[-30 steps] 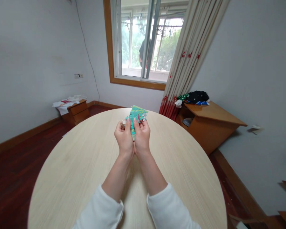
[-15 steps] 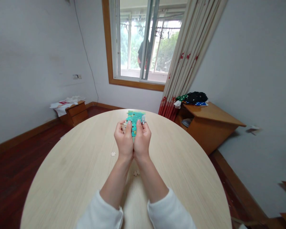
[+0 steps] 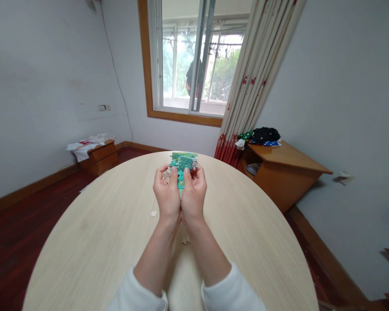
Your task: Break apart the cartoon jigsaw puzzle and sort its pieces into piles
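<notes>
My left hand (image 3: 167, 195) and my right hand (image 3: 193, 196) are pressed side by side above the round wooden table (image 3: 100, 242). Together they grip a clump of joined teal jigsaw pieces (image 3: 183, 165), thumbs on top, fingers curled beneath. The clump buckles between my thumbs. One loose pale puzzle piece (image 3: 153, 213) lies on the table left of my left wrist. Another loose piece (image 3: 185, 239) lies between my forearms.
A wooden desk (image 3: 288, 166) with dark clothes on it stands at the right by a curtain (image 3: 249, 77). A low wooden cabinet (image 3: 99, 153) with papers sits by the left wall. A person stands outside the window (image 3: 189, 77).
The puzzle clump has bent and folded between my hands. Two pieces dropped onto the table. My hands have come slightly nearer to me.
</notes>
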